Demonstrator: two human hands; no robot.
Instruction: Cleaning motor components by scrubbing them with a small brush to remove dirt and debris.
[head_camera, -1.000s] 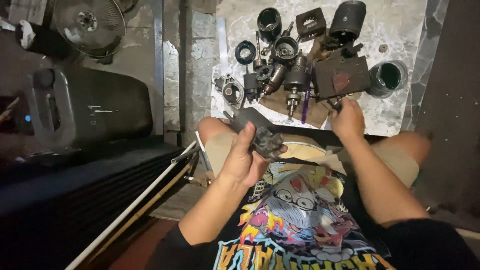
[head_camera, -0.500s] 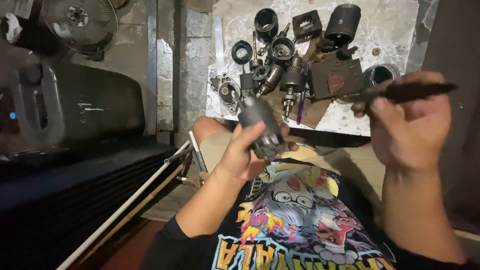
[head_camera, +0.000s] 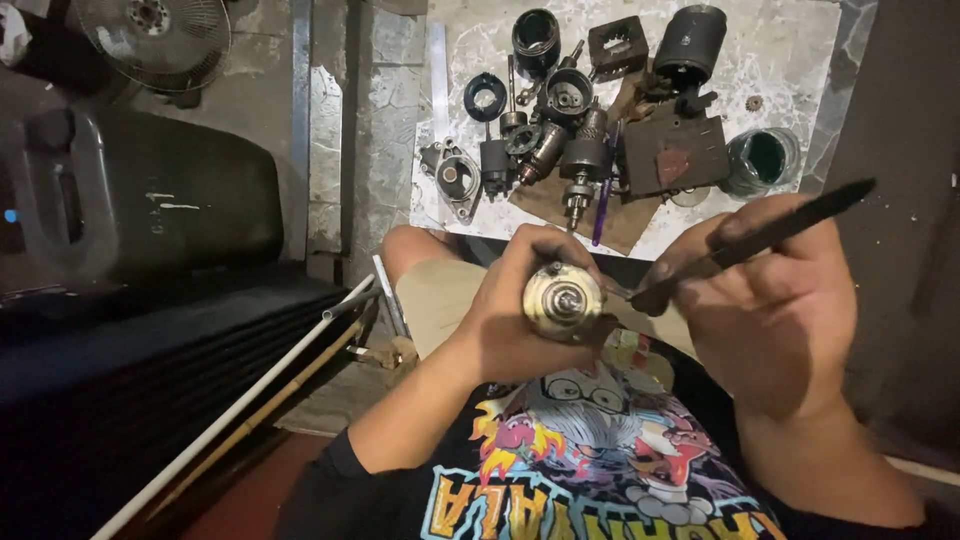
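My left hand (head_camera: 515, 315) grips a round metal motor part (head_camera: 562, 300) with a short shaft at its centre, its end face turned up toward me over my lap. My right hand (head_camera: 770, 300) holds a dark, slim tool (head_camera: 790, 228) like a pen, its tip at the right edge of the motor part. Both hands hover above my knees and my printed black shirt.
On the pale floor ahead lie several dismantled motor parts (head_camera: 560, 130), a black cylinder housing (head_camera: 690, 45), a dark flat plate (head_camera: 675, 150) and a green-tinted jar (head_camera: 762, 160). A black canister (head_camera: 150, 190) and a fan (head_camera: 155, 35) stand at left; white and wooden rods (head_camera: 260, 395) lean nearby.
My right hand picked the slim tool up from the floor parts and brought it down to the motor part. My left hand turned the part so its end face points up.
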